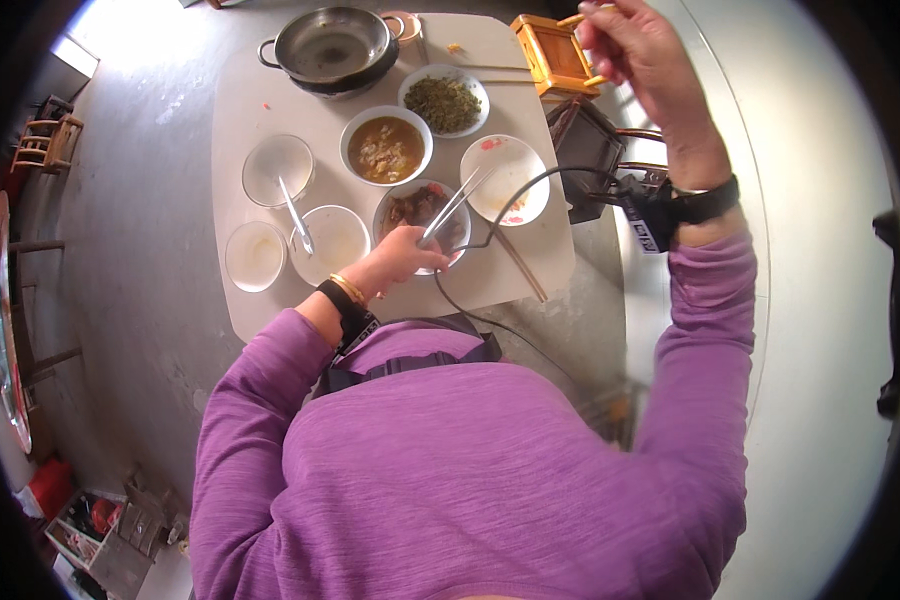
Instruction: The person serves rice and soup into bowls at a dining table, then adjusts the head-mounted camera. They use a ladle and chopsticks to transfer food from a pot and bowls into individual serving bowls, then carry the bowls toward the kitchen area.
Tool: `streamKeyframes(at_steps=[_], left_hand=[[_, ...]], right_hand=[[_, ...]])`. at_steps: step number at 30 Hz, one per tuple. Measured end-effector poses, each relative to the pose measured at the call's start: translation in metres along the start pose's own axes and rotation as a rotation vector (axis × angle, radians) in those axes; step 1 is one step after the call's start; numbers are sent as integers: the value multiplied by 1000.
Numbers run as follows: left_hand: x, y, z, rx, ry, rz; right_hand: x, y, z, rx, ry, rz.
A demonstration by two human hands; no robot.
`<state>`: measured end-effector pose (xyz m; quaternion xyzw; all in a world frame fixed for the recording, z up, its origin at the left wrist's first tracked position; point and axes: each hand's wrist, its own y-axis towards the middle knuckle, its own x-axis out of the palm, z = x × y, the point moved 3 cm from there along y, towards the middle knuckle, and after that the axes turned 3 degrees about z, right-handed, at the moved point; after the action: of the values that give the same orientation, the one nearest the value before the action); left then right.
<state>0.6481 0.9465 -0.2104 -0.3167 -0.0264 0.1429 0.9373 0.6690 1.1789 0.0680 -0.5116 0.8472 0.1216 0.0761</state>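
Note:
My left hand grips a pair of slim metal chopsticks or tongs, whose two tips point away from me over the table. Beneath it, partly covered by the hand, is a bowl of dark meat-like food. Just right of that stands a white dish with red decoration and a few food scraps. My right hand is raised at the upper right, beyond the table's edge, its fingers partly bent. Whether it holds anything is unclear. A black cable runs from the device on my right wrist across the table.
Around them stand a soup bowl, a bowl of chopped greens, a two-handled metal pan, and glass bowls, one with a white spoon. Wooden chopsticks lie near the right edge. A wooden stool and dark chair flank the table.

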Motion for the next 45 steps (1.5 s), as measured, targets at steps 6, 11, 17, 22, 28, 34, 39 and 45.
streamKeyframes(at_steps=[6,11,17,22,28,34,39,45], left_hand=[[3,0,18,84,-363,8],[-6,-8,30,153,-359,3],[-28,-32,21,143,-378,124],[-47,-53,12,172,-324,218],[-68,-69,-17,214,-618,322],[-60,-39,-24,382,-1192,215],[-57,-27,-11,449,-1264,149],[-69,-29,5,473,-1175,181]], right_hand=[[9,-14,32,29,157,-74],[10,-34,54,117,188,-88],[-8,-72,89,212,71,-129],[-32,-102,138,384,-76,47],[27,-135,192,496,144,-110],[133,-136,203,543,232,-499],[175,-120,197,546,305,-668],[200,-109,185,693,644,-833]])
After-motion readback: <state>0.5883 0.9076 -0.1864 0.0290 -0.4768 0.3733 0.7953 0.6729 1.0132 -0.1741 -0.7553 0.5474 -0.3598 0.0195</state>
